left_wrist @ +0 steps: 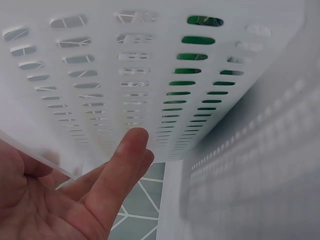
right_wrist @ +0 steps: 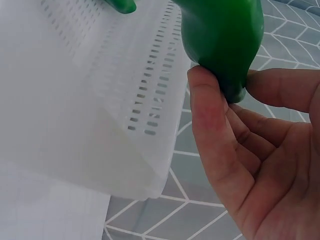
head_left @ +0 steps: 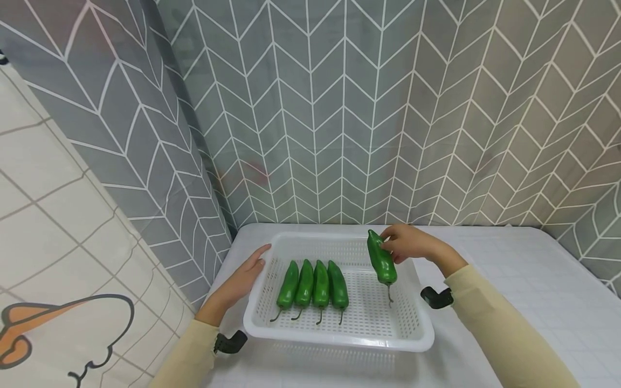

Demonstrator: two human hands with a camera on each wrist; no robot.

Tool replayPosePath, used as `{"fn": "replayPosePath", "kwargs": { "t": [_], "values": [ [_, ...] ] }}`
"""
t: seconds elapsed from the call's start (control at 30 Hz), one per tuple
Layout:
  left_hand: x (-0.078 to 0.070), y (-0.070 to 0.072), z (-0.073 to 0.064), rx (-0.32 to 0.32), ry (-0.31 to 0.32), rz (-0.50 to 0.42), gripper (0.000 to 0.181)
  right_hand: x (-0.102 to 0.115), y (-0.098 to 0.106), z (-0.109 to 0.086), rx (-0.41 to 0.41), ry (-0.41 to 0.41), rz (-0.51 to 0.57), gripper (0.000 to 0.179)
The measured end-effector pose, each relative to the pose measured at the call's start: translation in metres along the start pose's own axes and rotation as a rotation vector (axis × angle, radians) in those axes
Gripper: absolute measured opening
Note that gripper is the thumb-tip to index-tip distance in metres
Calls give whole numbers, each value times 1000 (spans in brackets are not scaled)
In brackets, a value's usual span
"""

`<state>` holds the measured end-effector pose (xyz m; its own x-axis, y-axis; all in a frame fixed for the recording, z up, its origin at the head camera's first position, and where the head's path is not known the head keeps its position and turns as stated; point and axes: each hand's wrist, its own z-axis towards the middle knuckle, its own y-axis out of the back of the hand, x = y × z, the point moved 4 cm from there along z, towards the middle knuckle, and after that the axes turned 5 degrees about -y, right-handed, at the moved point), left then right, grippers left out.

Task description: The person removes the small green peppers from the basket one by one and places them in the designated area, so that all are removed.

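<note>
A white perforated basket point(head_left: 339, 341) holds several green chili peppers point(head_left: 321, 285), lying side by side in its left half with their stems toward the near side. My right hand point(head_left: 409, 242) pinches another green pepper point(head_left: 380, 261) between thumb and fingers, above the basket's right part; its thin stem hangs downward. In the right wrist view the fingertips meet around the narrow end of this pepper point(right_wrist: 225, 35). My left hand point(head_left: 245, 275) grips the basket's left rim, with digits on both sides of it; one finger point(left_wrist: 127, 155) lies along the outer wall in the left wrist view.
The basket stands on a white table point(head_left: 509, 269) whose far edge meets a grey curtain point(head_left: 339, 134) with a white chevron pattern. A white tiled surface with a cartoon drawing point(head_left: 63, 323) is at the left. Dark wrist cameras point(head_left: 436, 297) sit at both wrists.
</note>
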<state>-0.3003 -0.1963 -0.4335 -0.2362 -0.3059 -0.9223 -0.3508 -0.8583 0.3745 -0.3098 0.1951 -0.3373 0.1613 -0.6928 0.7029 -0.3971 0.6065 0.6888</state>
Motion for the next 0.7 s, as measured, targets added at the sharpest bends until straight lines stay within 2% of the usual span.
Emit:
{"fn": "replayPosePath", "kwargs": {
  "t": [0.43,0.7],
  "values": [
    [1,1,2,12,-19,-8,50,-8,9,-5,-28,-29,22,37],
    [2,0,2,8,-16,-4,50,-13,17,-14,-42,-18,23,38]
  ]
}}
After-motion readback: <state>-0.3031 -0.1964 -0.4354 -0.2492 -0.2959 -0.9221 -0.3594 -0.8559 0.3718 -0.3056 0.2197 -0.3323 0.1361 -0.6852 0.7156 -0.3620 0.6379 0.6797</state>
